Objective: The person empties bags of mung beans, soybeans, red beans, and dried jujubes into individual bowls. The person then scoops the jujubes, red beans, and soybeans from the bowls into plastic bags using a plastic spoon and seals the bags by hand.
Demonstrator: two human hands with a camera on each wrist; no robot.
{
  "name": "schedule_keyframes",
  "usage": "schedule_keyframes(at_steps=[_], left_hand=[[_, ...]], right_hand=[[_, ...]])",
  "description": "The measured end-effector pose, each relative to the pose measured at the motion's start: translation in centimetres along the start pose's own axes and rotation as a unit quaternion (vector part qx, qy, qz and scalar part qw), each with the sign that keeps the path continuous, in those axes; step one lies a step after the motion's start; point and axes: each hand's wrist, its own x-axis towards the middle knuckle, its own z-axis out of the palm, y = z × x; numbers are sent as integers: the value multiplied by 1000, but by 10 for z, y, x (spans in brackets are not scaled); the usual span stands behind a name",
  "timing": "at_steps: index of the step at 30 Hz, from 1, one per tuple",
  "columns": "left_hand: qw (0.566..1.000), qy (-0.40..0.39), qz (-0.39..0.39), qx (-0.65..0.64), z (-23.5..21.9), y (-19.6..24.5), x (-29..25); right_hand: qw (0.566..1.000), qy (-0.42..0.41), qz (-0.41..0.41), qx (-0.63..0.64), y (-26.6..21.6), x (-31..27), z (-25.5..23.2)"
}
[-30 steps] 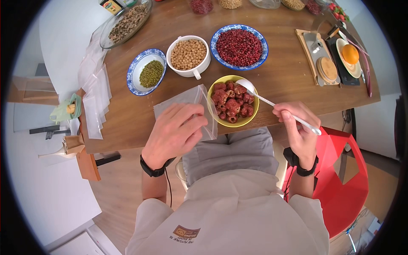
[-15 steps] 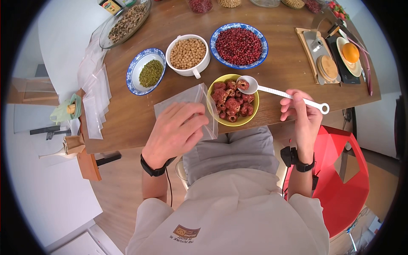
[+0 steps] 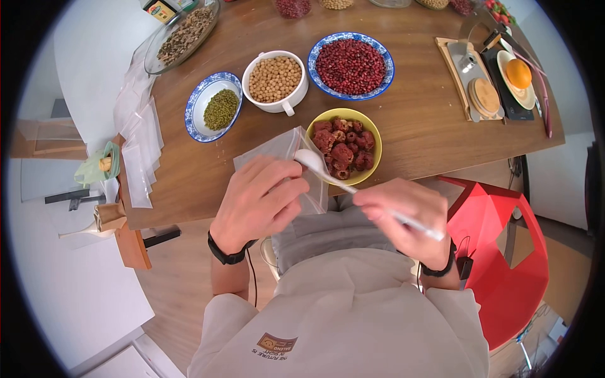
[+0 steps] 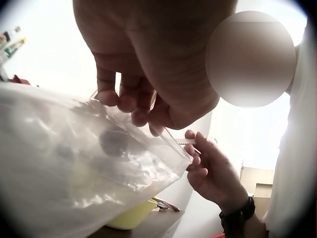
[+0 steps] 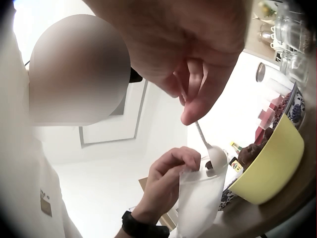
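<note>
The left hand [image 3: 258, 205] pinches the rim of a clear plastic bag [image 4: 94, 158], which hangs beside a yellow bowl [image 3: 377, 135] of dried red fruit [image 3: 342, 153]. In the right hand [image 3: 406, 217] is the handle of a white spoon [image 3: 309, 159], its bowl tilted at the bag's mouth. By the spoon's tip in the right wrist view, a dark piece [image 5: 209, 166] shows at the bag's opening. Whether anything remains in the spoon is hidden.
Behind stand a blue-rimmed bowl [image 3: 193, 129] of green beans, a white cup [image 3: 288, 103] of chickpeas and a blue-rimmed bowl [image 3: 313, 74] of red beans. Flat plastic bags [image 3: 135, 164] lie at the left, an orange [image 3: 518, 74] on a plate at the right. A red chair [image 3: 504, 277] stands below.
The right hand has moved left with the spoon, from over the yellow bowl to the bag's mouth, after lifting a fruit piece. The left hand has hardly moved.
</note>
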Motion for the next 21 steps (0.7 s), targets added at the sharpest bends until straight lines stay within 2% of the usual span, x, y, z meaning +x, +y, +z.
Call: schedule_keyframes(at_steps=[2,4,6,8,10,15,18,21], left_hand=[[1000,10,0,1,-3,1,-1],[1000,5,-4,10,-5,1,-1],[1000,4,-7,11,-5,-1,-3],[1000,3,-10,10,-4,-2,-6],[1000,7,-13,9,-2,-4,-7],[999,-10,-26,20,-3,-5,-6],[999,-12,-36,23,-5,-6,-9],[998,-2,-47,35,-12,-7,-14]], right_hand=[[983,-56,-136,-112,-8,8,2],[984,-42,-132,-113,-11,6,-2],[981,22,-156,-114,-6,3,-14],[981,29,-134,-136,-6,-1,-26],[980,88,-53,-172,-3,-2,-30],[982,76,-63,-159,-2,-1,-28],[991,70,-65,-96,-3,-4,-17],[997,63,5,-41,2,-4,-5]])
